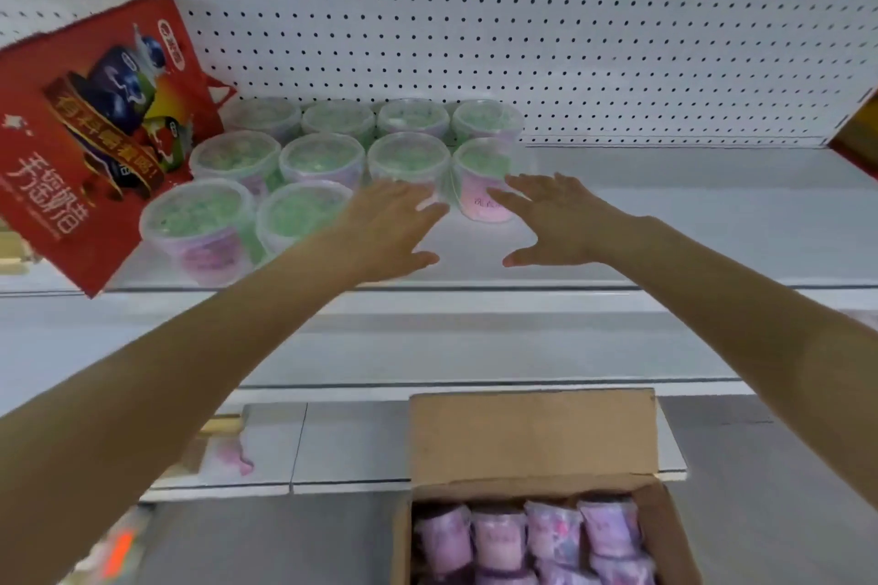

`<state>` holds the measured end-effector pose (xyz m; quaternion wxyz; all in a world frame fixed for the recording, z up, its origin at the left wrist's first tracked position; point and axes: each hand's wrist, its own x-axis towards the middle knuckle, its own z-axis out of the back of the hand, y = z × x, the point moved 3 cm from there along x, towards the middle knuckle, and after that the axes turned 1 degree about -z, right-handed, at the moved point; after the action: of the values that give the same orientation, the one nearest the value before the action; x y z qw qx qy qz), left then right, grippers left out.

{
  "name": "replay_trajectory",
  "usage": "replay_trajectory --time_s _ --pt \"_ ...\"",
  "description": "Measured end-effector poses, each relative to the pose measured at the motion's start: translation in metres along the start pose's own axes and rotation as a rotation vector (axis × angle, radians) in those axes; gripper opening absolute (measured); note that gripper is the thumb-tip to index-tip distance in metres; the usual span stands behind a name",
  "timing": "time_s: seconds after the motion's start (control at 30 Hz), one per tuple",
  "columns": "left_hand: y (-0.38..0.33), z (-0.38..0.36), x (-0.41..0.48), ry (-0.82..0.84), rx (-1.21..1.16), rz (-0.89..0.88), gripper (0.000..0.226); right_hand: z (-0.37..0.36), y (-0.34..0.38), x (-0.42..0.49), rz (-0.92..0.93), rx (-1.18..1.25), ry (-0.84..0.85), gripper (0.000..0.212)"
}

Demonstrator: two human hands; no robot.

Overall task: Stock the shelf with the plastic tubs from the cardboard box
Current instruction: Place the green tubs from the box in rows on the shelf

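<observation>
Several clear plastic tubs with green contents and pink labels stand in rows on the white shelf (pixel 665 223). The rightmost front tub (pixel 484 185) stands between my two hands. My left hand (pixel 394 228) reaches in from the left with straight fingers near that tub's left side. My right hand (pixel 556 219) is spread flat just right of the tub, its fingertips at the tub's wall. Neither hand grips anything. Below, an open cardboard box (pixel 532 437) holds several more pink-labelled tubs (pixel 527 542).
A red printed carton (pixel 90 133) leans at the shelf's left end, against the tubs. A white pegboard wall (pixel 522 14) backs the shelf. Another red item (pixel 860 128) shows at the far right. A lower shelf (pixel 332 447) sits behind the box.
</observation>
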<state>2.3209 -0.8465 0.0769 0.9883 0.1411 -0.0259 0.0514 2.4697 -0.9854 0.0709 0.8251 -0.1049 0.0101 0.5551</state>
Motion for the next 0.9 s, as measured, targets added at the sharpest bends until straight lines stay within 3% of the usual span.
replay_trajectory --time_s 0.27,0.47,0.7,0.83,0.9 --pt "-0.143 -0.029 -0.094 0.201 -0.108 0.127 0.066 -0.075 0.028 -0.120 0.136 0.035 0.051 0.090" --pt "-0.250 -0.110 -0.160 0.443 -0.320 0.177 0.065 -0.197 0.047 -0.196 0.105 0.148 0.304 0.085" --pt "-0.320 -0.235 -0.252 0.715 -0.711 0.383 0.066 -0.358 0.098 -0.270 -0.078 0.606 0.642 0.088" --pt "-0.346 -0.289 -0.302 0.779 -0.827 0.432 0.065 -0.436 0.138 -0.310 -0.113 0.782 0.813 0.082" --pt "-0.356 -0.304 -0.317 0.764 -0.887 0.456 0.064 -0.458 0.154 -0.323 -0.124 0.843 0.802 0.076"
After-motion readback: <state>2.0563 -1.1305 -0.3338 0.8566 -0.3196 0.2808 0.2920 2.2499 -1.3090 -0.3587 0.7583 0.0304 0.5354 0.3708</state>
